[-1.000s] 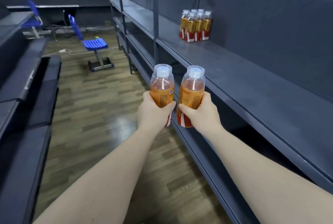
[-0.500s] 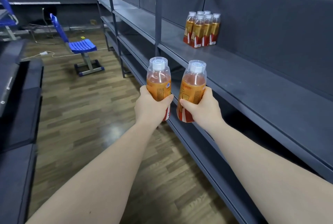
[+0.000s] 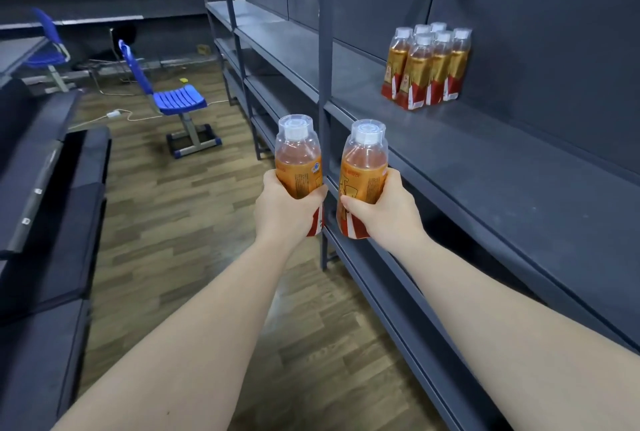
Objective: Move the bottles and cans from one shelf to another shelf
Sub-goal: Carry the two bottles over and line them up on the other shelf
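While the hands are loaded: left hand [image 3: 285, 214] wraps a bottle [image 3: 298, 157] low on its label, and right hand [image 3: 386, 212] grips a second bottle [image 3: 363, 167] the same way.
Carry: both upright, caps up, side by side, so they can go down standing.
Position: out in front, near the shelf [image 3: 502, 171] edge, not yet set down.
Group of bottles [image 3: 427, 67]: packed tight further along that shelf, likely where these two belong.
Chair [image 3: 176, 99]: blue, well apart, off the path.
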